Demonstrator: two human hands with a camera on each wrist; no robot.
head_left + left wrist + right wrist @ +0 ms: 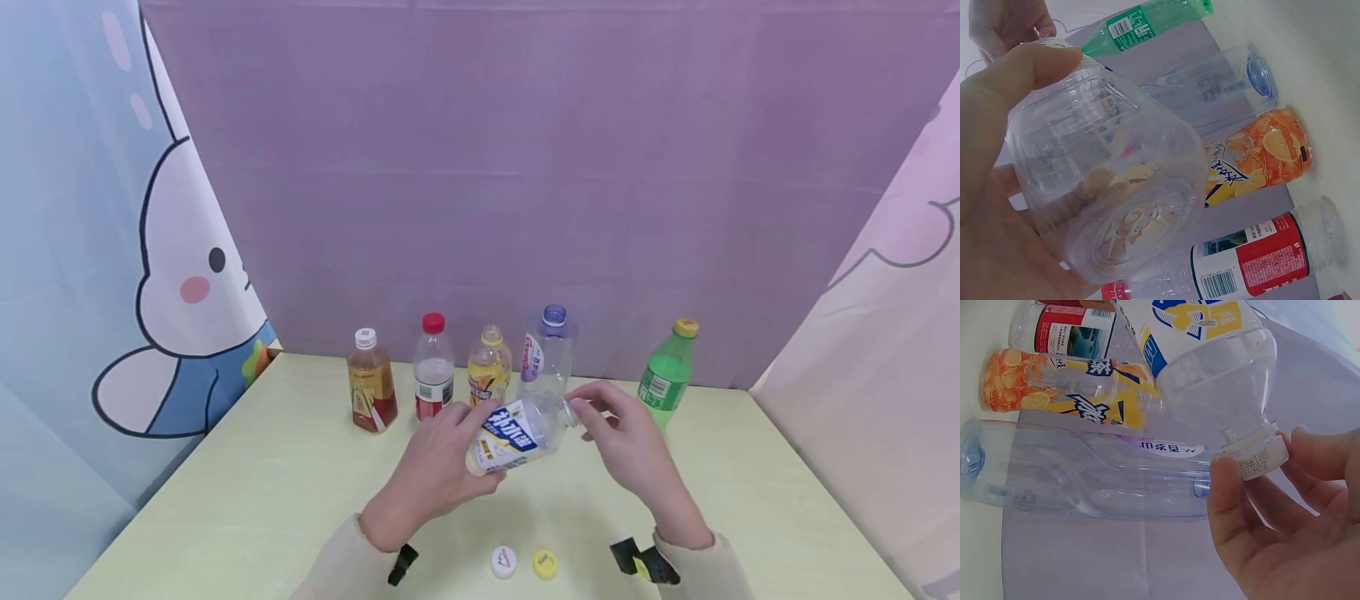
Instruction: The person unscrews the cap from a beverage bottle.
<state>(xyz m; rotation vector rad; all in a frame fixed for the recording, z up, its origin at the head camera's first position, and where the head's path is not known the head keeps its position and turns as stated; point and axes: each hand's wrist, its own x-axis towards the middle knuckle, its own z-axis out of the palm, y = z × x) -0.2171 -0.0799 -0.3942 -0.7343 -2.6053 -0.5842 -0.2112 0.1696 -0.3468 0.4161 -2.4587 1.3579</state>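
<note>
My left hand (442,462) grips a clear plastic bottle (510,437) round its body. The bottle has a blue and white label and is tilted over, its neck pointing right and its base facing the left wrist camera. It looks empty in that view. At the neck, my right hand (633,446) pinches the white printed cap (1261,456) between thumb and fingers. The cap sits over the bottle's mouth in the right wrist view. A loose white cap (504,562) and a yellow cap (545,564) lie on the table below the hands.
Behind the hands stand a brown drink bottle (372,387), a red-capped bottle (433,371), an uncapped yellow-labelled bottle (490,371), an uncapped bluish bottle (555,350) and a green bottle (666,375). A purple cloth (510,183) hangs along the table's back edge.
</note>
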